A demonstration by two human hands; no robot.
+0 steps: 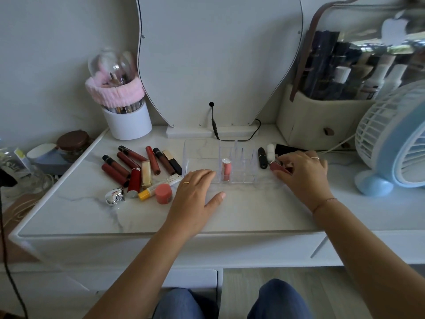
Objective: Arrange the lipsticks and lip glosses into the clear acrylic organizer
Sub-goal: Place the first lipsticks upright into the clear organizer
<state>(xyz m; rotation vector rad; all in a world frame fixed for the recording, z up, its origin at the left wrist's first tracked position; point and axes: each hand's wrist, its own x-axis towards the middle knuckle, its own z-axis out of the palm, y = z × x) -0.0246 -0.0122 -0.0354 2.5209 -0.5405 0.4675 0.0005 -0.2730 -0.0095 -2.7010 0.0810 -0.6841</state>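
The clear acrylic organizer (239, 155) sits mid-table, with one pink lipstick (226, 169) standing upright in a front slot. My left hand (195, 192) lies flat, fingers apart, against the organizer's front left corner. Right of the organizer, my right hand (303, 173) has its fingers closed around a dark red lip gloss (277, 166) lying on the table. A black lipstick (262, 157) and a white tube (271, 150) lie just behind it. Several red glosses and lipsticks (138, 166) lie in a pile left of the organizer.
A white brush cup with a pink headband (124, 111) stands back left, the mirror base (211, 132) with its cable behind the organizer. A cream storage case (317, 120) and a blue fan (395, 143) fill the right. A pink jar (163, 193) and silver cap (113, 197) lie front left.
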